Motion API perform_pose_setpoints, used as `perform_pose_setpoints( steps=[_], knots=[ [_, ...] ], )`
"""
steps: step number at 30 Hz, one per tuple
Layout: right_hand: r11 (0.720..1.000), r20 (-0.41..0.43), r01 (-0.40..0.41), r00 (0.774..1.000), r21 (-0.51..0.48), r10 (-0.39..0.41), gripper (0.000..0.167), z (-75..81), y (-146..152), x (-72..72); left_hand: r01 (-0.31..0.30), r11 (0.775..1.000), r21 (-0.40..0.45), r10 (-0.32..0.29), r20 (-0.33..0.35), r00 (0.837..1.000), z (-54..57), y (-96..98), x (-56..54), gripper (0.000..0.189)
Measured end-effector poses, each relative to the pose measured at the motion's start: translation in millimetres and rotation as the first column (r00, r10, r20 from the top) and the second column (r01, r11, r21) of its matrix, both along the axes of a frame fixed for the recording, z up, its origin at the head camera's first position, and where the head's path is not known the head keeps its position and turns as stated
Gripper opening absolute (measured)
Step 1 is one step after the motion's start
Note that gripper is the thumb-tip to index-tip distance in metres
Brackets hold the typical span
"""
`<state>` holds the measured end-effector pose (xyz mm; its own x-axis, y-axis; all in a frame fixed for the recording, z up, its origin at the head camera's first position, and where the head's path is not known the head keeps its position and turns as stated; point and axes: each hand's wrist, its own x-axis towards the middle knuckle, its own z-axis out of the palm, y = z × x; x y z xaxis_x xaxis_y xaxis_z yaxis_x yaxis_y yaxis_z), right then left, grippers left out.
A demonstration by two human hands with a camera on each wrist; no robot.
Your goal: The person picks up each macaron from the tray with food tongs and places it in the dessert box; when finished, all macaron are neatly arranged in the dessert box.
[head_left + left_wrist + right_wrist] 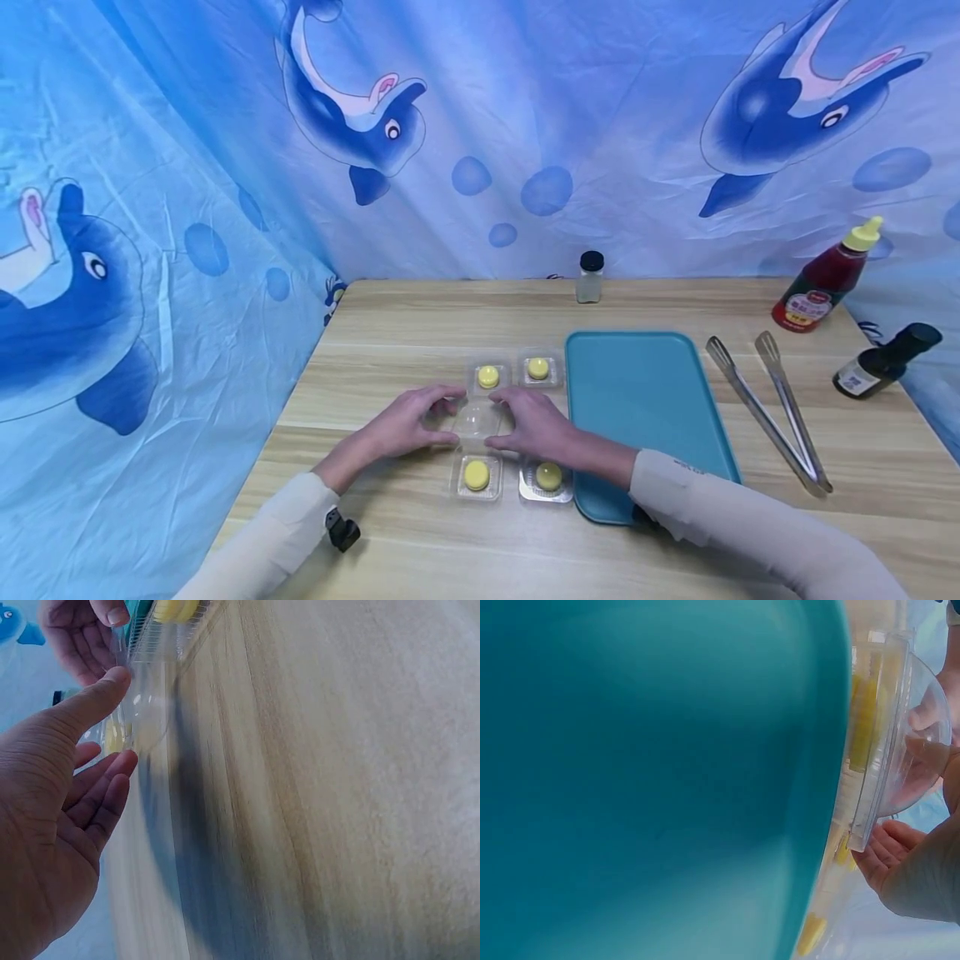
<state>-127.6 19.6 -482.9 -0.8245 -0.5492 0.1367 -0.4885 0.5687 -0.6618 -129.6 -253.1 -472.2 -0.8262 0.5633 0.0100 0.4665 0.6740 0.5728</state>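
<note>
Between the two hands is a clear domed plastic lid (472,423), at the middle of the row of small boxes. My left hand (407,423) grips its left edge, thumb toward me and fingers on the far side. From the other side my right hand (534,423) holds the right edge with thumb and fingers. Just in front of the lid, a clear plastic box (456,493) contains a yellow macaron-like round (476,476). To its right sits another boxed yellow round (548,477). Behind the hands are two more boxed yellow rounds, one left (488,377), one right (538,368).
A teal tray (637,383) lies right of the boxes, under the right forearm. Metal tongs (787,417) lie beyond it. A red sauce bottle (813,287) and a dark bottle (877,367) stand far right. A black-capped jar (589,279) is at the back edge.
</note>
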Motion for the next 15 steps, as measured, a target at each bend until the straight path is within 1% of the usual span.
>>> perform_pose_setpoints(
  steps=[3, 8, 12, 15],
  knots=[
    [1.000, -0.003, 0.003, 1.000, -0.013, -0.003, 0.071, 1.3, 1, 1.4, 0.003, 1.000, 0.007, -0.003, -0.015, 1.000, 1.3, 0.2, 0.7, 0.074],
    [0.997, -0.007, -0.015, 1.000, -0.077, 0.014, 0.071, 6.9, 4, 4.5, 0.022, 0.999, 0.039, -0.019, -0.071, 0.997, 5.8, -0.5, 2.8, 0.079],
    [0.988, 0.025, -0.024, 0.999, -0.152, 0.028, 0.070, 12.7, 8, 4.2, 0.022, 0.998, 0.054, -0.016, -0.106, 0.994, 9.5, 0.0, 4.2, 0.085],
    [0.977, 0.064, -0.034, 0.997, -0.211, 0.049, 0.069, 16.6, 11, 2.5, 0.007, 0.998, 0.063, 0.001, -0.129, 0.992, 12.1, 1.6, 4.5, 0.086]
  ],
)
